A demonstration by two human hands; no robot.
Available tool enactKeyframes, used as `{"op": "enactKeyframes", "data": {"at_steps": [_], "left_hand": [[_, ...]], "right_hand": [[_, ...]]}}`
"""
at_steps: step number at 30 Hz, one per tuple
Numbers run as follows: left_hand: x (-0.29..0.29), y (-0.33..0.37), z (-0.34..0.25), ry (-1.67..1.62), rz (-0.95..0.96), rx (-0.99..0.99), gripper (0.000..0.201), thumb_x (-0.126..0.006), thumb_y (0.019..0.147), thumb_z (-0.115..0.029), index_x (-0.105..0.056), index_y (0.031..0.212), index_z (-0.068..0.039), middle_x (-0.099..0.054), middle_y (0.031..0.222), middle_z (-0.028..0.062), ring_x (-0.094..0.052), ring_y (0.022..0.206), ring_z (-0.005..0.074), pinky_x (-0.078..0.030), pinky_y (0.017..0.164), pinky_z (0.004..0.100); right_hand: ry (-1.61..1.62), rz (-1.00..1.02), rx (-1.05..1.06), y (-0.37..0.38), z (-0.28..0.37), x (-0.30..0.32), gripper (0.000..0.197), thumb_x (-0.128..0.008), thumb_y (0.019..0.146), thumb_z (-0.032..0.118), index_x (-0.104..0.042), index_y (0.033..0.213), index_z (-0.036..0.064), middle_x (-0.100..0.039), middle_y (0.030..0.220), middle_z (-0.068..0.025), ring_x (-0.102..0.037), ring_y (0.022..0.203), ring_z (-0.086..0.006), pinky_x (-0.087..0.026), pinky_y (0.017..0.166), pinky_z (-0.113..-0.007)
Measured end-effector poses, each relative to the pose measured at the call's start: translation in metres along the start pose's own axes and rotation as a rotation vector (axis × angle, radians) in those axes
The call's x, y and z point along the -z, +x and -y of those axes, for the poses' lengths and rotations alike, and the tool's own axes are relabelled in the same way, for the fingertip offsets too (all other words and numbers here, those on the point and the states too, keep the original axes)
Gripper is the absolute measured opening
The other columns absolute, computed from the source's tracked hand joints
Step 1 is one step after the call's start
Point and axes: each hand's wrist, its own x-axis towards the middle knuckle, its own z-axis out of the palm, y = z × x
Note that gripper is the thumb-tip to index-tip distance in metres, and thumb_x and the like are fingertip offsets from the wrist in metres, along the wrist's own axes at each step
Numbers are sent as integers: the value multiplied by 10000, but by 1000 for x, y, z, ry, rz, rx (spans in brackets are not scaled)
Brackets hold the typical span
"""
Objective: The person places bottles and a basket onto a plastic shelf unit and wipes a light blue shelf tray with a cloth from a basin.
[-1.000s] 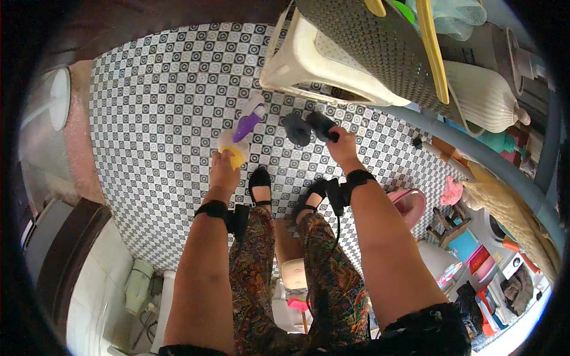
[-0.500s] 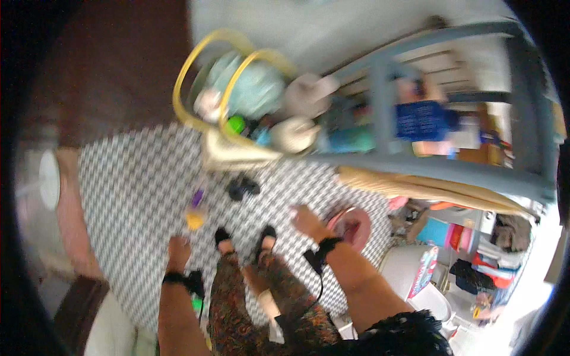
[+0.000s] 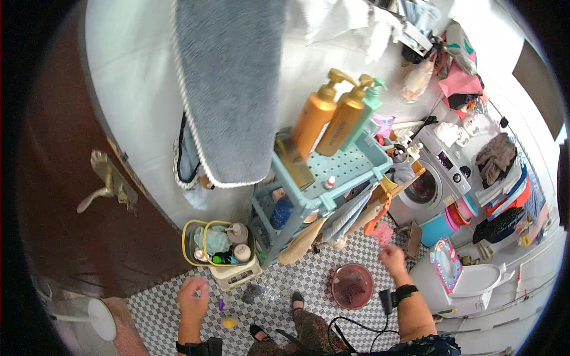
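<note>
My left hand (image 3: 193, 298) hangs in the air at the lower left, its fingers loosely curved and apart, holding nothing. Close by it on the floor are a purple item (image 3: 221, 303), a yellow item (image 3: 229, 323) and a dark grey lump (image 3: 252, 293). My right hand (image 3: 392, 260) is held out to the right, fingers half bent with nothing visible in them. A reddish-pink basin (image 3: 352, 287) with dark contents sits on the floor to its lower left. Each wrist wears a black strap with a small device.
Ahead stands a blue rolling shelf (image 3: 332, 193) with pump bottles (image 3: 341, 121) on top. A yellow-handled basket (image 3: 189, 240) rests on a cream stool (image 3: 236, 276). A grey towel (image 3: 231, 89) hangs above. A washing machine (image 3: 424, 184) and sink (image 3: 475, 279) are right, a brown door (image 3: 65, 196) left.
My view has risen and shows more of the room ahead. My arms have spread farther apart, and my feet have shifted relative to the basin and floor items.
</note>
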Motion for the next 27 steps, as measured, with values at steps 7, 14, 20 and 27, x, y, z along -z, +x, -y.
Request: {"op": "enactKeyframes", "data": {"at_steps": [7, 14, 20, 27], "left_hand": [[-63, 129, -190, 19, 43, -616, 172, -580, 688, -15, -558, 858, -4, -569, 891, 134, -558, 831, 269, -447, 735, 325], [-152, 249, -283, 209, -52, -597, 524, -591, 699, -115, -394, 1183, -71, -476, 1047, 179, -459, 999, 347, -395, 843, 397], [-196, 309, -303, 338, -90, -534, 488, -608, 697, -117, -447, 1158, -128, -511, 1004, 160, -518, 896, 337, -430, 774, 389], [-194, 319, -309, 618, -78, -552, 239, -584, 678, -70, -537, 912, -89, -566, 843, 145, -536, 833, 330, -437, 709, 393]], "right_hand": [[352, -285, 406, 121, 168, 103, 303, -528, 763, -20, -516, 1062, 22, -552, 926, -75, -556, 810, -128, -457, 691, -235], [177, -203, 864, 223, 297, 124, 420, -542, 709, 26, -476, 1117, 104, -464, 1101, -143, -550, 849, -287, -469, 736, -357], [-61, -203, 934, 280, 331, 103, 350, -509, 698, 52, -509, 1044, 112, -482, 1069, -153, -537, 864, -337, -464, 728, -388], [-173, -30, 902, 284, 326, 122, 189, -585, 651, 100, -562, 836, 72, -551, 831, -135, -545, 780, -302, -448, 696, -349]]}}
